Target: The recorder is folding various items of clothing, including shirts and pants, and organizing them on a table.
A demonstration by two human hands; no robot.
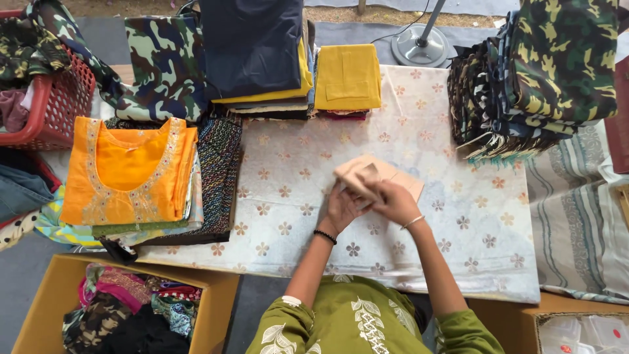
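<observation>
A small folded beige cloth (383,172) lies near the middle of the table, on a white sheet with a flower print (458,249). Both my hands grip its near edge. My left hand (342,206), with a black bead bracelet at the wrist, holds the cloth's left corner. My right hand (395,200), with a thin silver bangle, is pressed against it and holds the same edge from the right. Part of the cloth is hidden under my fingers.
Folded stacks ring the table: orange embroidered tops (131,170) at left, dark and yellow piles (347,75) at the back, camouflage fabric (544,72) at right. A red basket (56,105) stands far left, a cardboard box of clothes (124,308) near left, a fan base (419,46) behind.
</observation>
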